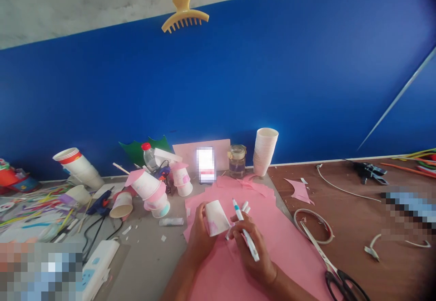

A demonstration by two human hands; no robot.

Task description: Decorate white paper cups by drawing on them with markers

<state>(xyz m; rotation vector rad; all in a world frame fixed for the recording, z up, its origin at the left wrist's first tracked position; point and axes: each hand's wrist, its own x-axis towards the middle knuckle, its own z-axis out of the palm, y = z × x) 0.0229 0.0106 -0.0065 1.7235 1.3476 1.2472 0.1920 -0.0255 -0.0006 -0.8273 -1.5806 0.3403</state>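
Blue partition board (306,87) fills the back, and below it the tabletop (357,219) is busy with craft clutter. Big pink paper sheet (282,242) lies dead centre, under both hands. At one o'clock from the hands, a tall stack of white cups (265,151) stands against the board. Scissors (335,271) lie at four o'clock, off the sheet's edge. Up at twelve o'clock a yellow hair claw (184,14) is clipped on the board's top edge.

Now the action: left hand (199,237) is curled around a white paper cup (216,218), which is tipped on its side just above the pink sheet, fingers wrapped behind it. Right hand (254,251) is closed on a marker pen (245,236), tip pointing to eleven o'clock, just beside the cup's wall; whether it touches, I cannot tell.
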